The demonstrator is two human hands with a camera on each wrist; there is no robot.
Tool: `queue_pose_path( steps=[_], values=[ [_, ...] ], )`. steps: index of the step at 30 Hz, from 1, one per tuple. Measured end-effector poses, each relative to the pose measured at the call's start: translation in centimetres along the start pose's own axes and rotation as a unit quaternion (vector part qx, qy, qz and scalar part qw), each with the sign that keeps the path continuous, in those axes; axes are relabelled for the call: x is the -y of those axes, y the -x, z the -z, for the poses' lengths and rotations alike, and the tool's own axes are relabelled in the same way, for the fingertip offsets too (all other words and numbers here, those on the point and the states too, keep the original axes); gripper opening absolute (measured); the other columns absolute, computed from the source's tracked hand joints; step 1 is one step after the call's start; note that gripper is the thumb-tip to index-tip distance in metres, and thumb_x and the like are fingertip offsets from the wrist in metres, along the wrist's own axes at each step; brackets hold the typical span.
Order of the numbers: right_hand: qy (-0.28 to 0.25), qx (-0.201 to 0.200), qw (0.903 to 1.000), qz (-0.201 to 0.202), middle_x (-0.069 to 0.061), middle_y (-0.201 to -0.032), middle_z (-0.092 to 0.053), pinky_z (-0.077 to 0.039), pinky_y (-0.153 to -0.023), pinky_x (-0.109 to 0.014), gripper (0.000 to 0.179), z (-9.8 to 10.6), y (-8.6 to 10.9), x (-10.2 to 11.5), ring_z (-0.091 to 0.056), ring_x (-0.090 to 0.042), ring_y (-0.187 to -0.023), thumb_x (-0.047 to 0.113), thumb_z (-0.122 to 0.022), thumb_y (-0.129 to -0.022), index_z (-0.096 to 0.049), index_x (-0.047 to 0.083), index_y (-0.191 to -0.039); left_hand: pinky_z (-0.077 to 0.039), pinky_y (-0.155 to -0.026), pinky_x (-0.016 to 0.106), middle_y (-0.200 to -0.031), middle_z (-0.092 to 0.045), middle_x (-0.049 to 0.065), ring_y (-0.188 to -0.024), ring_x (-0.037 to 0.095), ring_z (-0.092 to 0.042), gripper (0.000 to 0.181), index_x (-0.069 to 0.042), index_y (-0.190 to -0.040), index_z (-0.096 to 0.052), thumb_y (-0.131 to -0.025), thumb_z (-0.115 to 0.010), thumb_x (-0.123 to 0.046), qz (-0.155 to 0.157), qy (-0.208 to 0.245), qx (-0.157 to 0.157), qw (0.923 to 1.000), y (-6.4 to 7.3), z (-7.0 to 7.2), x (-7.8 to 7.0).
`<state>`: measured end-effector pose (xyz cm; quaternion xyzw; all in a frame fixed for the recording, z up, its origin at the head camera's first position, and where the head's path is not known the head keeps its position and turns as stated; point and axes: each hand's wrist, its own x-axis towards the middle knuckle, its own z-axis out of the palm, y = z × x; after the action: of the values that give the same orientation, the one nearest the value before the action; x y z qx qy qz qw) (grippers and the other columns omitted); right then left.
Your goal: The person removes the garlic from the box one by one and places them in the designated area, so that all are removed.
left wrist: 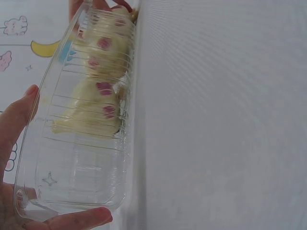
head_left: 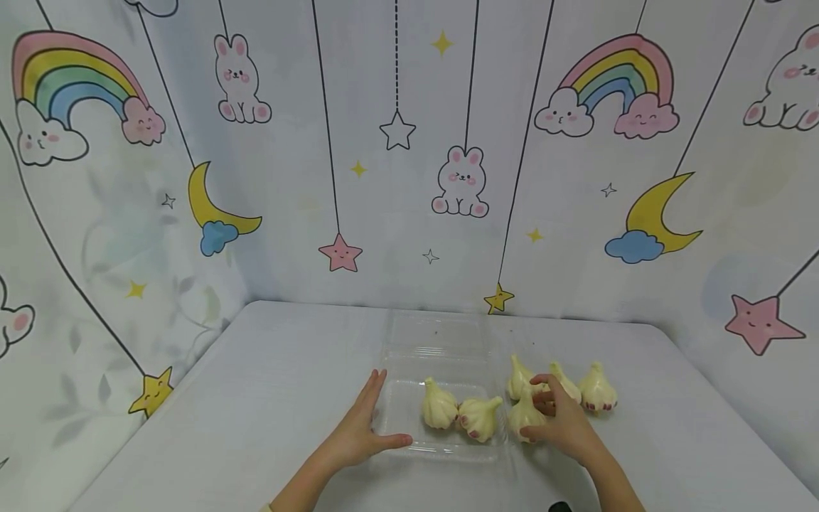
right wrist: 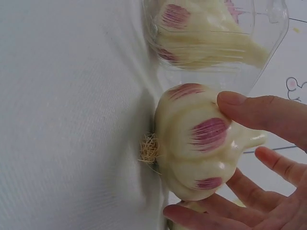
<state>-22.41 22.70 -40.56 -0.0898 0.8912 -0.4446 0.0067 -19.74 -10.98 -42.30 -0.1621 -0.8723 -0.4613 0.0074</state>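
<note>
My right hand (head_left: 571, 427) grips a pale garlic bulb (right wrist: 194, 143) with purple patches and a tuft of roots, just right of a clear plastic box (head_left: 399, 427). The thumb lies on the bulb's near side in the right wrist view, and the other fingers reach round behind it. Two more garlic bulbs (head_left: 440, 405) lie side by side inside the box. My left hand (head_left: 355, 434) rests at the box's left end, fingers and thumb spread straight along its corner, as the left wrist view also shows.
Behind the right hand stand more garlic bulbs (head_left: 598, 390) on the white table (head_left: 256, 398). The box's clear lid (head_left: 438, 338) lies folded back toward the wall. A patterned curtain (head_left: 384, 192) closes off the back and sides. A small black object (head_left: 559, 507) shows at the front edge.
</note>
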Motion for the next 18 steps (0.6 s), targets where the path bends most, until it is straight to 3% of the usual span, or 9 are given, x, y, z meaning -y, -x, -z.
queue_pose_path(
  steps=[10,18],
  values=[
    [0.046,-0.007,0.9989,-0.008,-0.019,-0.106,-0.056,-0.050,-0.078,-0.047,0.078,0.24,0.01,0.32,-0.058,-0.037,-0.097,0.013,-0.084,-0.061,-0.038,0.004,-0.123,-0.028,-0.100,0.058,-0.149,-0.004,0.026,-0.133,0.045,-0.014,0.107,-0.005,-0.146,-0.010,-0.071,-0.078,-0.035,0.002,-0.001,0.005,1.0000,0.02,0.14,-0.03],
    [0.060,-0.009,0.9981,-0.014,-0.016,-0.103,-0.057,-0.048,-0.081,-0.050,0.079,0.37,0.01,0.38,-0.057,-0.041,-0.099,0.016,-0.083,-0.063,-0.036,0.003,-0.125,-0.030,-0.100,0.057,-0.149,-0.005,0.026,-0.133,0.045,-0.014,0.107,-0.004,-0.146,-0.010,-0.070,-0.079,-0.034,0.002,0.000,0.006,1.0000,0.01,0.27,0.01]
  ],
)
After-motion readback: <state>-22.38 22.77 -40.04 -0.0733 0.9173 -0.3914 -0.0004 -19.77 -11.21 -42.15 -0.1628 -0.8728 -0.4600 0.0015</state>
